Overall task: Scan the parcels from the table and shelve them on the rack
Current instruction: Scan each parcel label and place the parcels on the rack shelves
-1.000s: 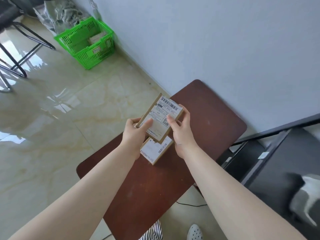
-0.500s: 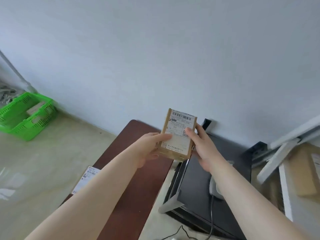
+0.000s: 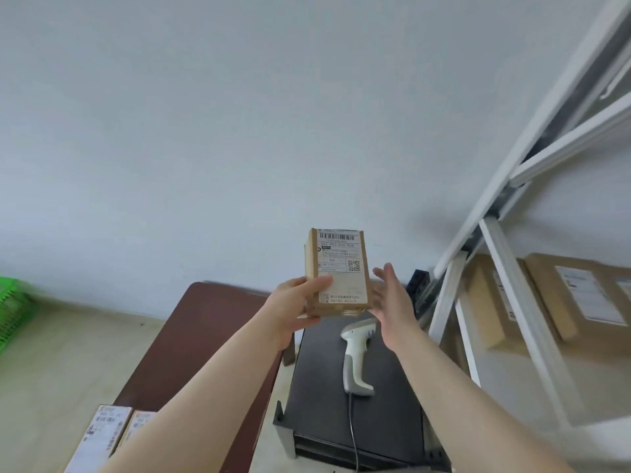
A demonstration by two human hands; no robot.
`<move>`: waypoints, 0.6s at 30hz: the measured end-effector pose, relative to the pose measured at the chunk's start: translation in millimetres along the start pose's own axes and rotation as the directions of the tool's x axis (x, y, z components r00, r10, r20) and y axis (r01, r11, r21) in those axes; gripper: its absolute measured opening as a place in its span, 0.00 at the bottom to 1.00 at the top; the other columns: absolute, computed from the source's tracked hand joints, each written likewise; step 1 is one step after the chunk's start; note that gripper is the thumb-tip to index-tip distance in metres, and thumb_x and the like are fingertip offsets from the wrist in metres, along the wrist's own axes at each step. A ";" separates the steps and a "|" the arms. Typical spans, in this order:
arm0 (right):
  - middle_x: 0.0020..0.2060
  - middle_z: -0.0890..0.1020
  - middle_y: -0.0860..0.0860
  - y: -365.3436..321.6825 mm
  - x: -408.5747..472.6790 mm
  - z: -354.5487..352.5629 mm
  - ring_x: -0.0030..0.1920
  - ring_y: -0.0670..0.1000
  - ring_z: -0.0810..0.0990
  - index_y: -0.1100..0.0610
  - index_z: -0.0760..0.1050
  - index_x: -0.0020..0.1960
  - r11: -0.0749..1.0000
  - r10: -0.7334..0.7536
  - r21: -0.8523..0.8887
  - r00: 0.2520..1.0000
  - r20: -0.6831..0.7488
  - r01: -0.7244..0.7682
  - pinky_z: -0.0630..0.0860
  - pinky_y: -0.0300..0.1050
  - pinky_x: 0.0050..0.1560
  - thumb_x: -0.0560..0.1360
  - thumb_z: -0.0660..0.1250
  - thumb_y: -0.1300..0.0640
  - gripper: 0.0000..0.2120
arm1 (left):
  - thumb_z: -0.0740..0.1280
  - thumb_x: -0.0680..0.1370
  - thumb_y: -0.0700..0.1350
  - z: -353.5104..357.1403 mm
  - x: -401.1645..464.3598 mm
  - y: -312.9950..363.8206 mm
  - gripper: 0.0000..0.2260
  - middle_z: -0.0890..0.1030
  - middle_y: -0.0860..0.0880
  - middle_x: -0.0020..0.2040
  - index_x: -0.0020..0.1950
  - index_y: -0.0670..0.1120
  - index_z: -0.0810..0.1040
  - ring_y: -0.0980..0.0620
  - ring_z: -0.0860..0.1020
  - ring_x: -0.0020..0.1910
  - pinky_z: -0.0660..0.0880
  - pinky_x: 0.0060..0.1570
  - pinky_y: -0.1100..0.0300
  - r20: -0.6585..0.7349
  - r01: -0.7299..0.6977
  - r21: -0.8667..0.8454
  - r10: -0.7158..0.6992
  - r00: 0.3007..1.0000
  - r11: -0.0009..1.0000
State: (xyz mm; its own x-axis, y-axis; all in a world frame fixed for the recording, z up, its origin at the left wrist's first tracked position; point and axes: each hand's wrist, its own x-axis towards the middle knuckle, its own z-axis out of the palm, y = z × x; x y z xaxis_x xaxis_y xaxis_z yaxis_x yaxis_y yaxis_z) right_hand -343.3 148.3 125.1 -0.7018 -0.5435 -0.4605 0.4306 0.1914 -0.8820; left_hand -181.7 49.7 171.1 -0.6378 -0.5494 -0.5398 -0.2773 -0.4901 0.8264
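Observation:
My left hand [image 3: 296, 306] grips a small brown cardboard parcel [image 3: 336, 268] by its lower left, thumb on the white shipping label, holding it upright above the far end of the brown table [image 3: 205, 329]. Just to the parcel's right, my right hand [image 3: 392, 298] is spread, fingers straight, apart from the box. A white handheld scanner [image 3: 355, 360] with a cable lies below on a black case [image 3: 386, 404]. Two more labelled parcels [image 3: 109, 435] lie on the table's near left. The white metal rack [image 3: 505, 268] stands at right.
Brown parcels [image 3: 560, 295] lie on a rack shelf at right. A green plastic basket [image 3: 10, 308] sits on the floor at the far left. A plain pale wall fills the background. Beige tiled floor shows left of the table.
The view swung right and up toward the rack. The parcel was lifted off the table and raised; my right hand has let go of it and spread, leaving only the left hand holding it.

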 end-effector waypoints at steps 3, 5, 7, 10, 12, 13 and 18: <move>0.51 0.75 0.65 22.5 11.9 -19.1 0.51 0.61 0.78 0.64 0.70 0.63 0.988 0.071 -0.129 0.991 -0.117 -0.086 0.77 0.56 0.59 0.83 0.57 0.42 0.25 | 0.74 0.77 0.50 11.2 7.1 -2.7 0.15 0.88 0.49 0.51 0.62 0.47 0.81 0.47 0.85 0.54 0.78 0.62 0.49 -0.026 -0.030 -0.024 0.029 0.999 0.999; 0.43 0.73 0.60 40.9 11.9 -30.6 0.42 0.56 0.74 0.61 0.74 0.51 0.965 0.026 -0.249 0.980 -0.197 -0.076 0.77 0.53 0.48 0.82 0.61 0.46 0.16 | 0.73 0.77 0.50 17.0 10.5 -5.3 0.14 0.88 0.49 0.50 0.61 0.47 0.81 0.46 0.84 0.54 0.78 0.62 0.48 -0.046 -0.040 -0.035 0.038 0.998 0.999; 0.43 0.73 0.52 59.0 13.5 -39.2 0.42 0.51 0.74 0.54 0.72 0.49 0.931 0.035 -0.348 0.976 -0.213 -0.109 0.71 0.45 0.41 0.80 0.64 0.48 0.09 | 0.73 0.77 0.49 21.7 13.4 -8.8 0.13 0.88 0.49 0.48 0.60 0.47 0.81 0.46 0.84 0.54 0.78 0.61 0.48 -0.057 -0.044 -0.043 0.041 0.997 0.998; 0.64 0.75 0.53 80.0 19.5 -41.7 0.62 0.56 0.75 0.58 0.66 0.70 0.807 0.073 -0.560 0.973 -0.219 -0.187 0.72 0.47 0.53 0.78 0.67 0.46 0.26 | 0.74 0.77 0.49 23.3 15.2 -13.6 0.13 0.88 0.49 0.50 0.60 0.48 0.81 0.47 0.84 0.54 0.78 0.60 0.49 -0.062 -0.041 -0.047 0.038 0.997 0.998; 0.66 0.74 0.55 90.3 26.3 -41.9 0.64 0.58 0.74 0.58 0.65 0.71 0.705 0.061 -0.676 0.968 -0.242 -0.214 0.75 0.50 0.56 0.76 0.67 0.44 0.30 | 0.74 0.77 0.50 23.1 14.0 -16.8 0.14 0.87 0.49 0.52 0.61 0.48 0.81 0.47 0.85 0.54 0.78 0.60 0.50 -0.061 -0.039 -0.043 0.036 0.997 0.998; 0.65 0.75 0.55 95.1 29.0 -41.4 0.64 0.59 0.75 0.59 0.65 0.69 0.668 0.057 -0.709 0.966 -0.252 -0.224 0.77 0.52 0.57 0.76 0.68 0.43 0.30 | 0.74 0.77 0.50 22.3 12.9 -18.5 0.14 0.87 0.49 0.52 0.61 0.49 0.81 0.48 0.85 0.54 0.78 0.60 0.50 -0.058 -0.038 -0.041 0.036 0.998 0.998; 0.61 0.77 0.57 116.1 40.1 -33.4 0.61 0.61 0.76 0.60 0.66 0.63 0.596 0.094 -0.764 0.966 -0.242 -0.249 0.78 0.55 0.57 0.74 0.69 0.42 0.28 | 0.74 0.76 0.51 9.7 6.9 -29.5 0.16 0.87 0.52 0.52 0.62 0.51 0.81 0.49 0.85 0.53 0.77 0.63 0.49 -0.092 -0.019 -0.039 0.015 0.996 0.999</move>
State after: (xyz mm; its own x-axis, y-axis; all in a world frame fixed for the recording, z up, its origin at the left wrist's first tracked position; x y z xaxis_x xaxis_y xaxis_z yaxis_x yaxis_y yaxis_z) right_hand -340.4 176.0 0.9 -0.7745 -0.3094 -0.5518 -0.0020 0.8734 -0.4870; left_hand -184.9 66.9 144.5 -0.5735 -0.6164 -0.5396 -0.2368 -0.5059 0.8295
